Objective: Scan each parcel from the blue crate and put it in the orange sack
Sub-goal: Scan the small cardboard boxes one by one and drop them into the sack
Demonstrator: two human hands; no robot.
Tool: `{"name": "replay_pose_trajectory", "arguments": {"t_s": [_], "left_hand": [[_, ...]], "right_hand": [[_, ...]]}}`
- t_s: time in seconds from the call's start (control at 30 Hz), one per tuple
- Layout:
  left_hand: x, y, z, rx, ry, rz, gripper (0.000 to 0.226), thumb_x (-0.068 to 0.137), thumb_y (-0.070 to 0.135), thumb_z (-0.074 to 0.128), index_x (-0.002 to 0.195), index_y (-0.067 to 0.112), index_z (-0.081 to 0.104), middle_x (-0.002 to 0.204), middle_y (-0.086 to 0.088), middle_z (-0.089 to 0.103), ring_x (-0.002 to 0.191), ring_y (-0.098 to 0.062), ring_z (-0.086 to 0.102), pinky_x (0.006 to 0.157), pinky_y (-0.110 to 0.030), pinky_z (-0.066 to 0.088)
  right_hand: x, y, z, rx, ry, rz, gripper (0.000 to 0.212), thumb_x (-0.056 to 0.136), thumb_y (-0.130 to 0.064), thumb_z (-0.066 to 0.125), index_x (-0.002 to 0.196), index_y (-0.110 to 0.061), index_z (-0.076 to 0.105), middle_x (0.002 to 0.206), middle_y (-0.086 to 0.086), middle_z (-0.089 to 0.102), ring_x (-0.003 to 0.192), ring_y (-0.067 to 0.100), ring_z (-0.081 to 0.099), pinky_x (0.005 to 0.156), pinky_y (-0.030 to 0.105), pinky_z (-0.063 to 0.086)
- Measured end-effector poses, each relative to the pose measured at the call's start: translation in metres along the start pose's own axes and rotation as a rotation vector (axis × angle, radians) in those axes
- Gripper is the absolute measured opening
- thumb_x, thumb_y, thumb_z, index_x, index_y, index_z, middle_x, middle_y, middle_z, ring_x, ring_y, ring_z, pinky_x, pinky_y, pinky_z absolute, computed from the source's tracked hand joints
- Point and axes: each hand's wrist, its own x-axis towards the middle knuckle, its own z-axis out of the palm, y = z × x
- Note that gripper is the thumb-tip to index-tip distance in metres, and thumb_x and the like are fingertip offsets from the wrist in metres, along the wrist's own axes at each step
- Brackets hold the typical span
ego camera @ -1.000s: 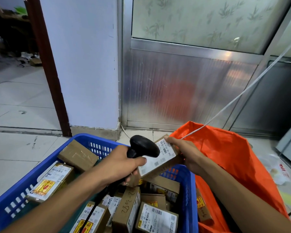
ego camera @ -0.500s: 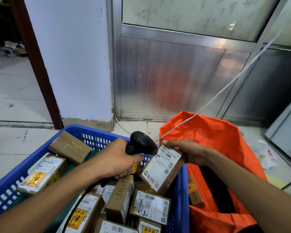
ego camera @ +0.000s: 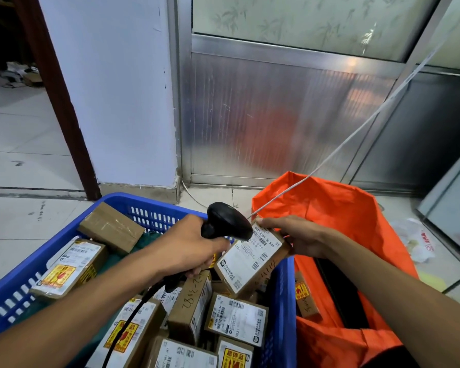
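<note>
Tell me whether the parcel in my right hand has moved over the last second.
Yes. Against the blue crate, the parcel in the right hand has tipped steeper and sunk slightly.

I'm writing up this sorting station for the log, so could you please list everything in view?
Held parcel: one, brown with white label, over the crate's right rim.
Barcode scanner: one, black, corded, aimed at that label.
Blue crate: one, on the floor at left.
Parcels in crate: about nine visible, brown, most labelled.
Orange sack: one, open, right of the crate.
Parcel in sack: one, brown, by the left wall.
White cord: one, running up from the sack.
Plastic bag: one, white, floor at right.
Left hand: grips the scanner.
Right hand: holds the parcel.
</note>
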Motion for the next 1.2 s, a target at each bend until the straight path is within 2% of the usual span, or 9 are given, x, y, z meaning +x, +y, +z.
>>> {"name": "replay_pose_trajectory", "arguments": {"t_s": [0.2,0.47,0.57,0.7,0.8,0.9,1.0,1.07,1.2], "left_hand": [[-0.001,0.002,0.003,0.005,0.018,0.003,0.031,0.097,0.023,0.064,0.07,0.011,0.056,0.047,0.001,0.052,0.035,-0.011,0.044,0.039,-0.019,0.038],[0.001,0.0,0.002,0.002,0.017,0.007,0.027,0.097,0.022,0.065,0.073,0.011,0.057,0.054,-0.002,0.055,0.038,-0.012,0.046,0.04,-0.021,0.041],[0.002,-0.002,0.001,0.006,0.014,0.011,0.027,0.097,0.022,0.065,0.074,0.009,0.058,0.056,-0.006,0.055,0.039,-0.012,0.047,0.041,-0.022,0.042],[0.004,-0.004,0.0,-0.004,0.018,0.014,0.023,0.097,0.019,0.064,0.079,0.007,0.059,0.057,-0.006,0.055,0.039,-0.012,0.048,0.043,-0.024,0.042],[0.006,-0.006,0.0,0.003,0.025,0.016,0.022,0.097,0.02,0.065,0.081,0.007,0.059,0.057,-0.006,0.056,0.04,-0.014,0.048,0.043,-0.025,0.043],[0.006,-0.007,0.0,0.009,0.026,0.02,0.024,0.097,0.021,0.065,0.078,0.009,0.059,0.055,-0.003,0.055,0.04,-0.013,0.048,0.043,-0.025,0.043],[0.006,-0.006,0.0,0.017,0.024,0.023,0.024,0.098,0.021,0.065,0.078,0.009,0.058,0.054,-0.003,0.055,0.039,-0.012,0.048,0.042,-0.024,0.042],[0.007,-0.006,0.001,0.016,0.023,0.022,0.024,0.098,0.021,0.064,0.078,0.009,0.058,0.053,-0.003,0.055,0.038,-0.011,0.047,0.04,-0.024,0.041],[0.008,-0.006,0.003,0.024,0.025,0.014,0.027,0.098,0.02,0.064,0.075,0.011,0.056,0.046,0.001,0.052,0.035,-0.01,0.045,0.037,-0.023,0.039]], "right_hand": [[0.0,0.0,0.0,0.006,0.011,0.002,0.03,0.089,-0.044,0.071,0.102,-0.016,0.072,0.075,-0.001,0.07,0.071,0.013,0.064,0.061,0.03,0.053],[0.003,0.002,-0.006,0.017,0.053,-0.014,0.033,0.088,-0.042,0.072,0.104,-0.013,0.075,0.087,0.004,0.073,0.086,0.02,0.065,0.072,0.034,0.055],[0.003,0.005,-0.014,0.071,0.092,-0.015,0.027,0.087,-0.038,0.073,0.097,-0.013,0.077,0.091,0.009,0.071,0.087,0.023,0.062,0.073,0.036,0.055],[0.002,0.012,-0.032,0.224,0.169,-0.005,0.016,0.09,-0.028,0.068,0.082,-0.015,0.068,0.079,0.007,0.064,0.067,0.017,0.057,0.063,0.031,0.051],[0.001,0.021,-0.051,0.352,0.271,0.007,0.009,0.092,-0.025,0.064,0.091,-0.016,0.066,0.061,-0.002,0.061,0.051,0.009,0.056,0.056,0.029,0.049],[-0.002,0.034,-0.069,0.467,0.355,0.047,0.013,0.091,-0.026,0.064,0.095,-0.014,0.065,0.074,0.005,0.062,0.065,0.016,0.056,0.058,0.029,0.055],[-0.008,0.044,-0.083,0.543,0.42,0.075,0.014,0.092,-0.025,0.062,0.096,-0.011,0.06,0.077,0.009,0.056,0.064,0.019,0.052,0.053,0.029,0.056],[-0.01,0.05,-0.09,0.585,0.485,0.086,0.016,0.092,-0.024,0.061,0.1,-0.01,0.057,0.087,0.012,0.055,0.07,0.022,0.056,0.057,0.034,0.055],[-0.007,0.064,-0.102,0.619,0.621,0.109,0.037,0.088,-0.022,0.065,0.123,-0.012,0.055,0.094,0.014,0.058,0.08,0.025,0.06,0.062,0.042,0.051]]}}
